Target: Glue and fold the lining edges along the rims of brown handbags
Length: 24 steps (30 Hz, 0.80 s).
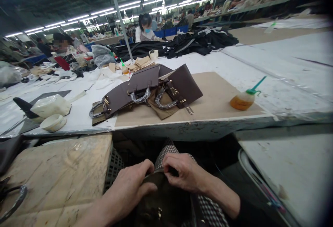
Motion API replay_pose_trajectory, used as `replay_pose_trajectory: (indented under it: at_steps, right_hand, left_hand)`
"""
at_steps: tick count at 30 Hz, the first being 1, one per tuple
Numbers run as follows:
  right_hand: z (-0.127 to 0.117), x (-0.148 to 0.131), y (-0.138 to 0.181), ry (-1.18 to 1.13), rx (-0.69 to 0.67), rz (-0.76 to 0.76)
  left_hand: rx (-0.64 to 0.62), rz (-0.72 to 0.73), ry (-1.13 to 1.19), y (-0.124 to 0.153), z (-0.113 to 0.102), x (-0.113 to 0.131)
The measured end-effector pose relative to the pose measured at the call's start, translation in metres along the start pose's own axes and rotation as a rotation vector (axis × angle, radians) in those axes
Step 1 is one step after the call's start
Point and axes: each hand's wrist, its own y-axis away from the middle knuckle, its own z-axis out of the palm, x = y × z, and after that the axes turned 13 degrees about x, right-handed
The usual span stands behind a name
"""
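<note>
The person's right hand (pixel 183 172) is curling inward, wrist bent, thumb and fingertips pinching the rim of a dark bag (pixel 162 199) that is resting on the lap. The left hand (pixel 131 185) is pointing forward beside that rim, thumb and forefinger showing a gap; whether it is gripping, one cannot tell.

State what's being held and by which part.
A dark bag, pinched at its upper edge by the right hand; whether the left hand grips it is unclear.

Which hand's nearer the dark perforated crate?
Left. In view, the left hand is just right of the crate; the right hand is farther right, beyond it.
</note>
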Motion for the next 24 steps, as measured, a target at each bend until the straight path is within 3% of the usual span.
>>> replay_pose_trajectory:
  at_steps: [4, 8, 24]
  right_hand:
    - [-0.001, 0.003, 0.007, -0.012, 0.033, 0.019]
    - [0.000, 0.002, 0.010, -0.047, 0.053, 0.022]
    - [0.002, 0.005, 0.018, -0.066, 0.068, 0.059]
  left_hand:
    - [0.064, 0.115, -0.086, -0.010, 0.013, 0.003]
    - [0.012, 0.216, -0.237, -0.017, 0.018, 0.009]
    - [0.069, 0.256, -0.356, -0.019, 0.036, 0.009]
